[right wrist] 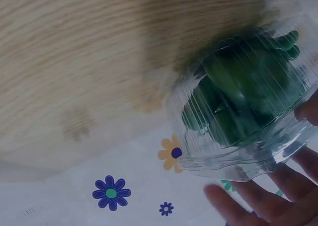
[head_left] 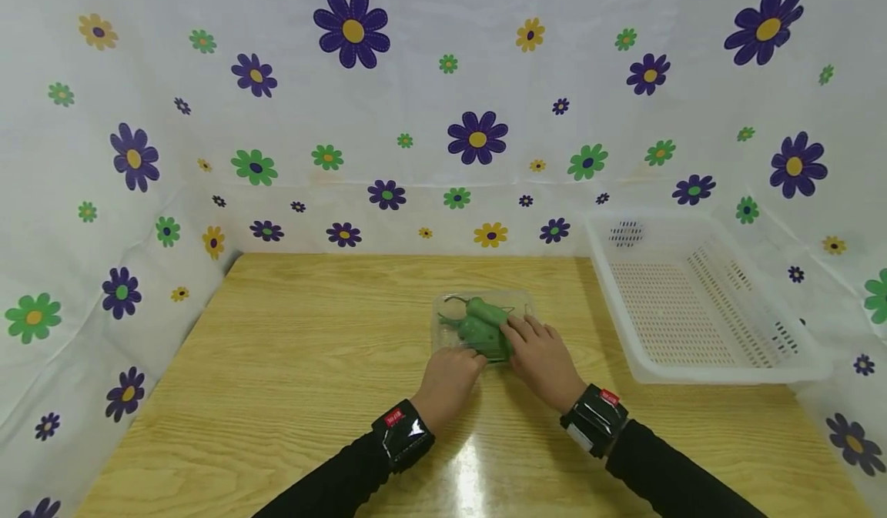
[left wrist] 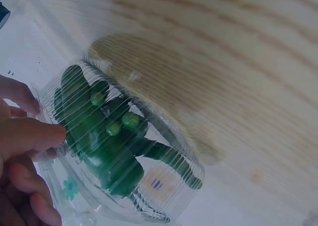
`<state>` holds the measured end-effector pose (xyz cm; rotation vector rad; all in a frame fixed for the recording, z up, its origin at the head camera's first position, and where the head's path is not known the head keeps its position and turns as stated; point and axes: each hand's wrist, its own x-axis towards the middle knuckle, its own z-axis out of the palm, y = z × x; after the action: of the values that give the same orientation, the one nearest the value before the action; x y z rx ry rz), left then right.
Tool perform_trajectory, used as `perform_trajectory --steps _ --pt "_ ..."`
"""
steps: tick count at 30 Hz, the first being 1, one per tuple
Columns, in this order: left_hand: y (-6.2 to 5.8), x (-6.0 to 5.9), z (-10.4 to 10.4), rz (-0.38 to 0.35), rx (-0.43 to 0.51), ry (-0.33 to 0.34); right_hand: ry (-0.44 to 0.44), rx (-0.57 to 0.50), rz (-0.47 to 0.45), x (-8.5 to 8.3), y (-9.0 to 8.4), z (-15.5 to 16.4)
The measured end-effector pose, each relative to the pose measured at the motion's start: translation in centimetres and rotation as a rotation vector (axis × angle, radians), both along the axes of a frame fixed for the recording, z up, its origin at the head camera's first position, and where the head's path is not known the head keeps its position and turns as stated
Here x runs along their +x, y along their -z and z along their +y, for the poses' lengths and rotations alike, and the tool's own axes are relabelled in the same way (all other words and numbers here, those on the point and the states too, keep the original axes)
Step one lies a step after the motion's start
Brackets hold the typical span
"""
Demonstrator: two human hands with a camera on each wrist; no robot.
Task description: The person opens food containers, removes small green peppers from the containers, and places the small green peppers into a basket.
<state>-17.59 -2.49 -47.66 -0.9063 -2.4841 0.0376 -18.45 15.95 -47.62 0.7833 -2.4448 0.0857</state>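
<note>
Fingers on ribbed tray, peppers

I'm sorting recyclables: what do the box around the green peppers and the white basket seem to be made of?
The box looks like thin clear plastic, glossy and ribbed: the peppers and the table grain show through it. The basket looks like rigid white plastic, matte to slightly translucent, with moulded perforations in its floor and walls.
</note>
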Motion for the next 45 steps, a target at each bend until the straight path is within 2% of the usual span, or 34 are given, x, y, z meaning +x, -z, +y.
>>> perform_trajectory --steps 5,15,22,28,31,36,40,45 --pt "-0.1 0.1 -0.2 -0.002 -0.02 -0.004 0.022 0.003 -0.083 0.1 -0.5 -0.5" --pt "0.0 0.3 -0.5 0.101 -0.076 0.0 0.063 0.061 -0.149 0.0 -1.0 -1.4" --pt "0.3 0.6 -0.3 0.187 -0.102 0.002 0.073 0.056 -0.213 0.2 -1.9 -1.6" --pt "0.4 0.7 -0.2 0.203 -0.092 0.022 0.067 0.083 -0.145 -0.2 -3.0 -1.5" --pt "0.3 0.7 -0.3 0.2 -0.081 0.018 0.048 0.05 -0.155 -0.3 -3.3 -1.3" --pt "0.5 0.7 -0.5 0.206 -0.086 0.017 0.0 -0.006 -0.171 -0.1 -2.5 -0.3" --pt "0.7 0.8 -0.8 0.223 -0.089 0.014 -0.044 -0.083 -0.106 -0.2 -1.4 0.7" --pt "0.8 0.9 -1.2 0.232 -0.059 0.014 -0.079 -0.191 -0.006 -0.4 -0.9 1.7"
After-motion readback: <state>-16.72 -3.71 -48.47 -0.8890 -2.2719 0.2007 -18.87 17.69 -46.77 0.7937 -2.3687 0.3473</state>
